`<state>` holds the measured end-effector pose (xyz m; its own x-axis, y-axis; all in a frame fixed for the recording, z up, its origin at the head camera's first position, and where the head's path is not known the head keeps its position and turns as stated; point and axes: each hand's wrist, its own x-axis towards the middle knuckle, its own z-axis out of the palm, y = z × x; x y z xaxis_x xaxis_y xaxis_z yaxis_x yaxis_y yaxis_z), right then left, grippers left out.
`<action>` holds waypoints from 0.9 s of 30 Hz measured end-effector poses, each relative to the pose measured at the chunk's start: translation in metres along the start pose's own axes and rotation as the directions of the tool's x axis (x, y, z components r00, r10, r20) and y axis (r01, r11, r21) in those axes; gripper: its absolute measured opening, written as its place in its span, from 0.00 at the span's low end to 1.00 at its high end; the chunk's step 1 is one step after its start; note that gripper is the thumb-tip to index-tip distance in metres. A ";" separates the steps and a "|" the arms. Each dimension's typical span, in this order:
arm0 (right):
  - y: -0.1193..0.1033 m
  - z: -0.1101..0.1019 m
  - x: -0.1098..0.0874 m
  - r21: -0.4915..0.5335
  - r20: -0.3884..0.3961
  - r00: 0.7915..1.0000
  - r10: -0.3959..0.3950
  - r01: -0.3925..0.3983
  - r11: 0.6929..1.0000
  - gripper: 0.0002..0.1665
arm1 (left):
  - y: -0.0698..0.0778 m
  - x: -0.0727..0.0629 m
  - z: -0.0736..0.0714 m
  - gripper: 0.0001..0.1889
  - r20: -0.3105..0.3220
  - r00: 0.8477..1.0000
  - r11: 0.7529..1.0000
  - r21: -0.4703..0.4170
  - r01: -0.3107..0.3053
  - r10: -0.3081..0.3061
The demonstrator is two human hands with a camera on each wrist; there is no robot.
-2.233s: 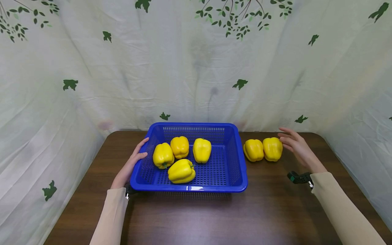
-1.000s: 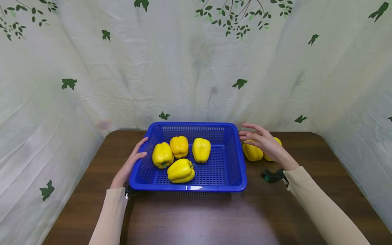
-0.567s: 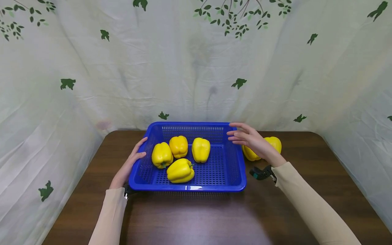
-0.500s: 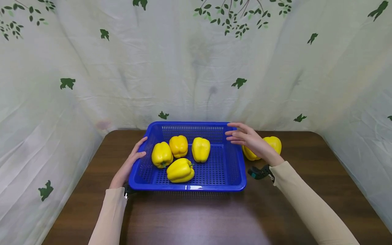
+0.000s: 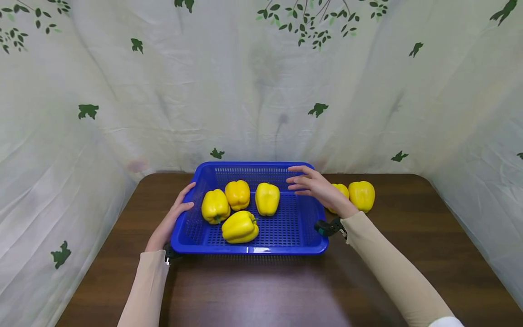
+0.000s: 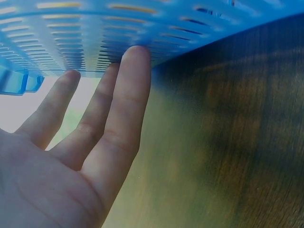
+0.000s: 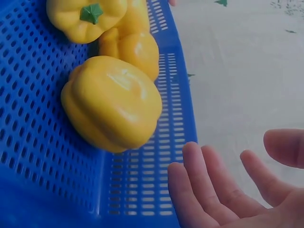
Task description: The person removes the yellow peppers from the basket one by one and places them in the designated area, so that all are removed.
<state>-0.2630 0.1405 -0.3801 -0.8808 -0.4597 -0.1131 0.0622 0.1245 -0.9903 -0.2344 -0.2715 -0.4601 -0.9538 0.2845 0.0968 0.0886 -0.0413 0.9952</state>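
My left hand (image 5: 168, 223) is at the left side of a blue plastic basket (image 5: 286, 250), thumb and index finger by its rim. In the left wrist view its straight fingers (image 6: 129, 95) reach up to the slotted wall. My right hand (image 5: 316, 187) hovers over the basket's right part, fingers spread and holding nothing. Nearest to it inside lies a yellow bell pepper (image 5: 267, 200). Several more lie to its left: a front bell pepper (image 5: 240, 227) on its side, a left bell pepper (image 5: 215, 206) and a back bell pepper (image 5: 237, 195).
Right of the basket, on the brown wooden table (image 5: 408, 236), stand a yellow bell pepper (image 5: 362, 196) and another bell pepper (image 5: 341, 189) partly hidden behind the right hand. A pale curtain (image 5: 229, 91) with green leaf prints hangs behind the table.
My right hand has moved left, from beside the outer bell pepper, across the basket's right rim to above its inside. The left hand, basket and bell peppers stay in place.
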 end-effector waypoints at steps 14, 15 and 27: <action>0.002 0.021 0.021 -0.003 -0.038 0.996 0.080 -0.080 0.997 0.28 | 0.004 -0.003 0.001 0.30 0.015 0.999 0.999 -0.011 0.043 -0.043; 0.002 0.022 0.022 -0.005 -0.041 0.995 0.088 -0.088 0.996 0.28 | 0.004 -0.003 0.001 0.30 0.015 0.999 0.999 -0.010 0.040 -0.040; 0.010 0.035 0.039 -0.071 -0.085 0.983 0.161 -0.168 0.983 0.27 | 0.002 -0.002 0.002 0.31 0.000 1.000 1.000 -0.018 0.005 -0.005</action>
<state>-0.2806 0.0934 -0.3974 -0.8959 -0.3573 -0.2641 0.1755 0.2617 -0.9491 -0.2318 -0.2706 -0.4586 -0.9542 0.2848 0.0919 0.0787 -0.0574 0.9952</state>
